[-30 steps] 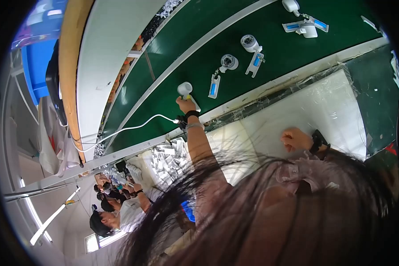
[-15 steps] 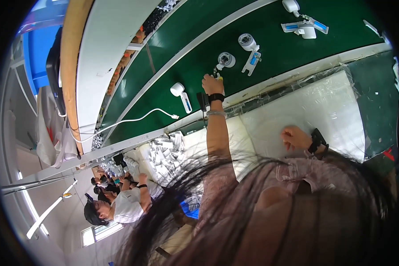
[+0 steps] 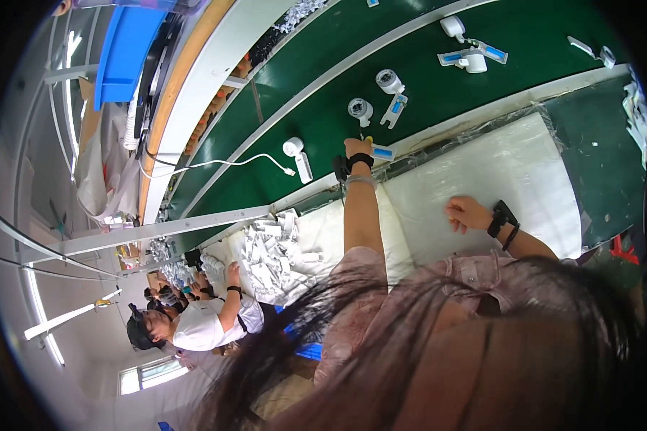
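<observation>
My left hand (image 3: 358, 147) reaches over the green conveyor belt (image 3: 313, 115), fingers closed around part of a small white handheld fan. Its opened handle (image 3: 383, 152), with a blue battery, sticks out to the right of the hand. Just beyond lies the round fan head (image 3: 360, 109), apparently joined to it by a thin wire. My fingertips are mostly hidden by the hand itself. Over the pale padded mat (image 3: 510, 169), my right hand (image 3: 469, 213) hovers or rests with loosely bent, parted fingers and nothing visible in them.
Another opened fan (image 3: 389, 82) and a fan cluster (image 3: 474, 57) lie farther along the belt. A closed-looking white fan (image 3: 298, 158) sits left, beside a white cable (image 3: 244, 159). White parts are heaped (image 3: 269, 251) at left. A co-worker (image 3: 201, 327) sits beyond them.
The view has shifted slightly. More of the blue-battery handle shows beside my left hand, which stays at the same fan. My right hand remains over the mat.
</observation>
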### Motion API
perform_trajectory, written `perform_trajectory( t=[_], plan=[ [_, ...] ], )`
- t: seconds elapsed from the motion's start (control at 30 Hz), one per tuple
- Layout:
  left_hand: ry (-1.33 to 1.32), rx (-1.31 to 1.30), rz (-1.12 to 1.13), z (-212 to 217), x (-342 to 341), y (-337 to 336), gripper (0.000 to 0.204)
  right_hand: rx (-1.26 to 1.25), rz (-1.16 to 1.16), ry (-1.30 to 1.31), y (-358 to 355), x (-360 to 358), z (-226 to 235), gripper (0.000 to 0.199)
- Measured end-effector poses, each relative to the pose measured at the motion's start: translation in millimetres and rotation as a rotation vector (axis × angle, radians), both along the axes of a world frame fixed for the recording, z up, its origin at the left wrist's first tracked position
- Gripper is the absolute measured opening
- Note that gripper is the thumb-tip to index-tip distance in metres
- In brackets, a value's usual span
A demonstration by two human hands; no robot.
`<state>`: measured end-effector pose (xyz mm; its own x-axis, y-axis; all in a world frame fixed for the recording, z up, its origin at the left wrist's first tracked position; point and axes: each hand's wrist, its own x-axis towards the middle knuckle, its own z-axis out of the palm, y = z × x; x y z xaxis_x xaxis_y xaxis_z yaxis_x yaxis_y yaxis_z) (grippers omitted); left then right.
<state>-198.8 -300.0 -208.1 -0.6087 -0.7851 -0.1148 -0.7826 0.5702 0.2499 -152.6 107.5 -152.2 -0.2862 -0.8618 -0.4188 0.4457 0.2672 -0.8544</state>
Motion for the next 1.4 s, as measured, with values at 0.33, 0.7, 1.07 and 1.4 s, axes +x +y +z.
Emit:
perform_trajectory(
  t=[0.33, 0.7, 1.07, 1.4],
  plan=[
    [0.618, 0.562, -0.167, 61, 28, 57, 0.007, -0.032, -0.002, -0.023, 3, 2, -5, 0.021],
    [0.303, 1.264, -0.563, 178, 99, 175, 0.004, -0.203, -0.554, 1.31, 37, -7, 83, 0.03],
    [-0.026, 1.475, -0.678, 191, 144, 236, 0.014, -0.349, 0.195, 0.102, 56, 38, 65, 0.024],
    [0.438, 2.098, -0.079, 142, 183, 276, 0.045, -0.138, -0.033, 0.403, 75, 39, 114, 0.024]
  ],
)
